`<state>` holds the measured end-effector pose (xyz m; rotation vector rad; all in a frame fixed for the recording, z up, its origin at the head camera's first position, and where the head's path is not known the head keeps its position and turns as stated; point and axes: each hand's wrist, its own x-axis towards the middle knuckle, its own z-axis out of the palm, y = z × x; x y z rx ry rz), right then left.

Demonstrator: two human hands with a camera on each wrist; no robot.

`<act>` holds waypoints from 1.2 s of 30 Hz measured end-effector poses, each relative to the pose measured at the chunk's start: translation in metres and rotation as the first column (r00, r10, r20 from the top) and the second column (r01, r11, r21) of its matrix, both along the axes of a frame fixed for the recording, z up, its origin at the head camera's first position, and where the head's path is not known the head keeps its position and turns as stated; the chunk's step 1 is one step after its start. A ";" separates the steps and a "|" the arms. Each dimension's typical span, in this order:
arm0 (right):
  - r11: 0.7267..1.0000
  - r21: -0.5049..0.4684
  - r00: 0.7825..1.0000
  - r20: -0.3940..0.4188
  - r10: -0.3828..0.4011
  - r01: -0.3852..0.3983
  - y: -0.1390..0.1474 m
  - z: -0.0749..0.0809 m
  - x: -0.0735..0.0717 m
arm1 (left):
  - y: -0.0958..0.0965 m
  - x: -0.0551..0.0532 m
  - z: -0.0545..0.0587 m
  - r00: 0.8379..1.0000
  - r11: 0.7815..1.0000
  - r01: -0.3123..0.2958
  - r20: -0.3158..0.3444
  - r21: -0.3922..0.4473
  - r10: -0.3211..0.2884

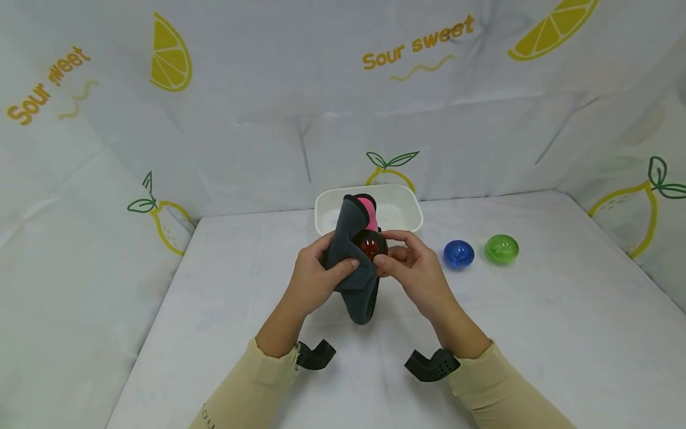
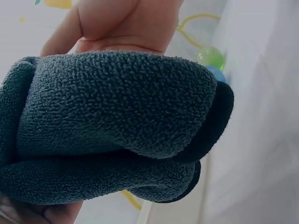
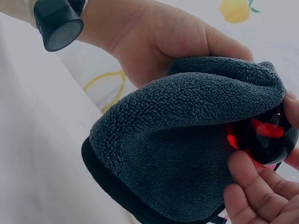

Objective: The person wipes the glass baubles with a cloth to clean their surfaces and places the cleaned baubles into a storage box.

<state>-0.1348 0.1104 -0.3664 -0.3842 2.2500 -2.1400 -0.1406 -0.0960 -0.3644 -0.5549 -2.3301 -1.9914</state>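
Observation:
Between both hands, above the table, is a dark grey-blue fleecy cloth with a black edge and a pink underside. My left hand grips it from the left, thumb on top. A shiny red glass ball sits in the fold of the cloth. My right hand pinches this ball from the right with thumb and fingers. In the right wrist view the cloth wraps one side of the red ball. The cloth hides most of the left hand's fingers in the left wrist view.
A white plastic tub stands behind the hands at the back of the table. To the right lie a blue glass ball and a green one. A lemon-print curtain closes off the back and sides.

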 end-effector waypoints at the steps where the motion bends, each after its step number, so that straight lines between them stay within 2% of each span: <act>1: 1.000 0.009 1.000 0.007 -0.008 0.008 0.000 0.000 0.000 | 0.000 0.000 0.000 1.000 1.000 0.001 -0.006 -0.003 -0.001; 6: 0.999 0.025 0.997 0.068 -0.025 0.023 -0.001 0.001 0.000 | 0.000 -0.001 -0.001 0.999 1.000 0.004 -0.031 -0.010 -0.005; 14: 0.992 -0.122 0.982 0.178 0.064 -0.042 0.002 -0.001 -0.002 | 0.000 -0.001 -0.001 0.999 1.000 0.025 -0.042 0.005 -0.025; 19: 0.988 -0.140 0.975 0.206 0.088 -0.059 0.002 0.001 -0.001 | 0.000 -0.001 -0.001 0.998 0.999 0.038 -0.051 0.007 -0.037; 26: 0.993 -0.120 0.988 0.155 0.021 -0.002 0.000 0.000 -0.002 | 0.000 -0.001 -0.001 0.998 0.999 0.040 -0.054 0.003 -0.039; 36: 0.998 -0.057 0.997 0.075 0.024 -0.020 0.003 0.001 -0.001 | -0.001 -0.001 -0.002 0.999 0.999 0.030 -0.046 0.018 -0.029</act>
